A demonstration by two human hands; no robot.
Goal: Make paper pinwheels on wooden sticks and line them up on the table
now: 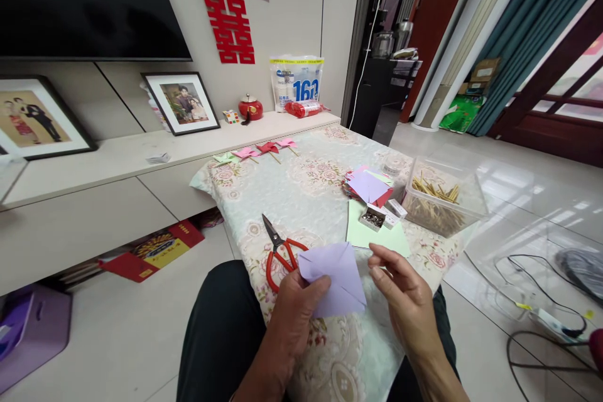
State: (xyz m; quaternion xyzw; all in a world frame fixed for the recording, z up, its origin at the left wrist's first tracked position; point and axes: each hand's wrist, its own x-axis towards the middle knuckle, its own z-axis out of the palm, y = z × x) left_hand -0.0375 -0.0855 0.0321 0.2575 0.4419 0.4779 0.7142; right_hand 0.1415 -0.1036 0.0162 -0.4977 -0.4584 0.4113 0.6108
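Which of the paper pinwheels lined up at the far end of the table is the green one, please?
It is the green pinwheel at the left end of the row, nearest the framed photo; the pink pinwheel, the red pinwheel and a second pink one lie to its right.

Red scissors point(281, 252), pin box point(373, 218), stick tub point(440, 201).

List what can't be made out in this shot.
- Lilac paper: lower left corner hidden under the left hand thumb.
- Red scissors: handles partly behind paper and hand.
- Small box: contents too small to identify.
- Right hand: whether fingertips touch the paper is unclear.
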